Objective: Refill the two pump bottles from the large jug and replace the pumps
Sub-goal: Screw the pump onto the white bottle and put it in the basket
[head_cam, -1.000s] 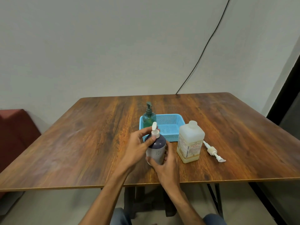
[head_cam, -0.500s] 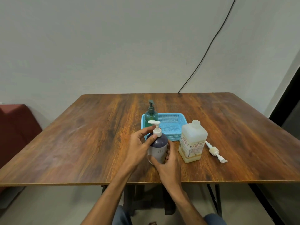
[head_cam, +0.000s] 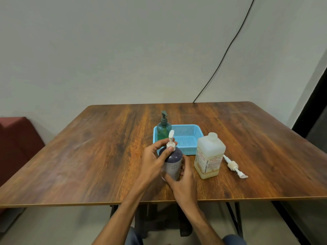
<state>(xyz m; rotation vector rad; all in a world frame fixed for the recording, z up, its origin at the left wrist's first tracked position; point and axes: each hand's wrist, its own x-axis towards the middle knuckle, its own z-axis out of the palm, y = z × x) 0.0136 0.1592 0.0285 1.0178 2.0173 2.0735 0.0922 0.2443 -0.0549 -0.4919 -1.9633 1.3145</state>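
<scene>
The dark bottle (head_cam: 173,160) stands upright near the front edge of the wooden table (head_cam: 106,147), just left of the jug (head_cam: 209,156) and in front of the blue basket (head_cam: 189,150). The right hand (head_cam: 184,176) is wrapped round its lower body, and the left hand (head_cam: 153,156) pinches the ribbed collar of the white pump (head_cam: 171,143) between thumb and fingers. The bottle is smooth, round-shouldered hard plastic, dark above and pale grey below. It probably turns easily in a loose grip, so the body is the place to brace it and the collar the place to twist. The thin pump head looks too light and springy to take force. How full the bottle is cannot be told through its wall. The jug is squarish, cloudy white plastic with a paper label and only a shallow layer of yellowish liquid at the bottom, so it is likely light and best held by its flat sides. Whether its neck is capped is unclear. A loose pump (head_cam: 233,165) with its long tube lies flat on the table to the right of the jug. The green bottle (head_cam: 163,129), clear-tinted with a dark pump on, stands at the basket's left end, apparently inside it. The basket is thin perforated plastic.
</scene>
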